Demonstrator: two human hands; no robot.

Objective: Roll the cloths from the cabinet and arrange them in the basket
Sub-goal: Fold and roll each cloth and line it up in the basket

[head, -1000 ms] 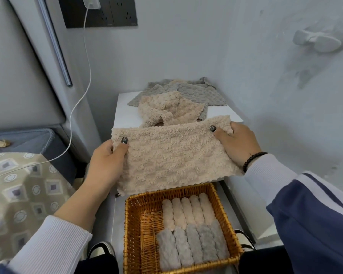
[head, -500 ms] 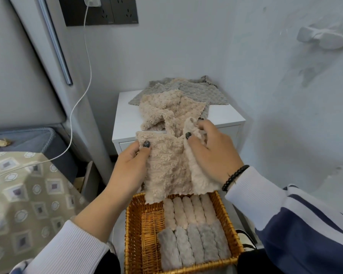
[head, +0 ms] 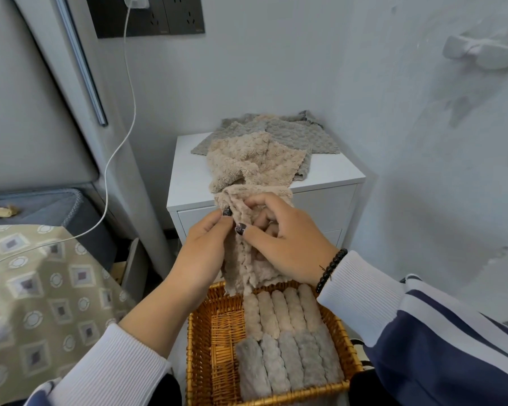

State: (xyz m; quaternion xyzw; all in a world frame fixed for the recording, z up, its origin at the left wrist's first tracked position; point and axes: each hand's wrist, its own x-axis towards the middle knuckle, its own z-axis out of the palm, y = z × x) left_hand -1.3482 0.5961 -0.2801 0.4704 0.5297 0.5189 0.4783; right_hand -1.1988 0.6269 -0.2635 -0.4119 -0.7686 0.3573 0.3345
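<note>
A beige fluffy cloth point(head: 248, 268) hangs folded into a narrow strip above the wicker basket point(head: 214, 341). My left hand point(head: 201, 250) pinches its upper left edge; my right hand point(head: 288, 244) grips it from the right, thumb and fingers curled round the fold. Inside the basket lie several beige rolls point(head: 282, 312) at the back and several grey rolls point(head: 288, 364) in front, filling its right part. On the white cabinet point(head: 332, 174) behind lie another beige cloth point(head: 252, 162) and grey cloths point(head: 299, 133), unrolled.
A bed with a patterned cover point(head: 41, 288) stands to the left. A white charging cable point(head: 121, 142) hangs from the wall socket point(head: 147, 16). A white hook point(head: 481, 54) sticks out of the right wall. The basket's left part shows bare wicker.
The cloth, held spread wide a second ago, has been folded in on itself into a narrow strip. Both hands have come together at its top.
</note>
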